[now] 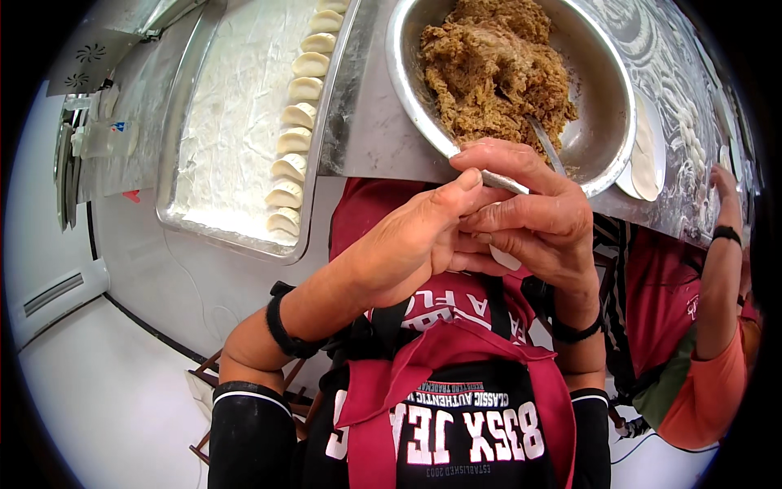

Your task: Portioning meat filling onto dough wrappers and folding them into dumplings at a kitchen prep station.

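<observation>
Cupping a pale piece of dough (507, 182) between them, the left hand (419, 240) and right hand (542, 210) meet in front of the red apron (371, 399)! Look at the pose: the left forearm slants up from the lower left, palm turned inward, thumb tip raised at the dough's edge; the right forearm stands nearly upright, its wrist bent, its fingers curled across from the other side. Both grips are narrow, fingertips crowded around that dough, and only its pale edge peeks out between left thumb and right fingers; the rest is hidden. It sits right at the near rim of the metal bowl (601, 114), in line below the brown filling (497, 69). And off to the left, well apart from the hands, a row of dumplings (293, 141) lines the tray (228, 122).
</observation>
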A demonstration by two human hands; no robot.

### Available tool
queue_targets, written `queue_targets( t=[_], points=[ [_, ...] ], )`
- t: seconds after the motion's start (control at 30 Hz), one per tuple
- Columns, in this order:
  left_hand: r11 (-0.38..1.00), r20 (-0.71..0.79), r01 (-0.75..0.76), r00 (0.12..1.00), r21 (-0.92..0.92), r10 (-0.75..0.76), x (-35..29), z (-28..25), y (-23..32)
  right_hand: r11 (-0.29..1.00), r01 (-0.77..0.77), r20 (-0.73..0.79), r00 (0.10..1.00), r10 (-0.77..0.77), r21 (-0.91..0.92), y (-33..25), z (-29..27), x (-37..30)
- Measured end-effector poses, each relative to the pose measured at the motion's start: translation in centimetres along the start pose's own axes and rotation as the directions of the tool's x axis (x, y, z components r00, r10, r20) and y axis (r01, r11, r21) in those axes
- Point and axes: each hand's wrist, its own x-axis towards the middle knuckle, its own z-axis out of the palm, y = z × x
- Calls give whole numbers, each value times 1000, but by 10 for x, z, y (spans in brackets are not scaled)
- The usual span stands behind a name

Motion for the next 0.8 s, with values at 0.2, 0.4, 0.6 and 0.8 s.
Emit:
queue_targets(
  t=[0.2, 0.4, 0.6, 0.8],
  points=[
    [988, -86, -67, 995, -136, 56, 1, -1, -2, 981, -132, -166, 974, 156, 144, -9, 11, -1],
    [982, 16, -85, 996, -171, 89, 3, -6, -2, 994, -84, -107, 990, 91, 67, -5, 7, -4],
    [951, 77, -176, 977, -255, 201, 4, -10, -1, 998, -18, -211, 977, 31, 63, -2, 14, -3],
    [959, -48, -187, 982, -213, 181, 6, -4, 1, 998, -61, -325, 944, 61, 9, -9, 23, 4]
  ],
)
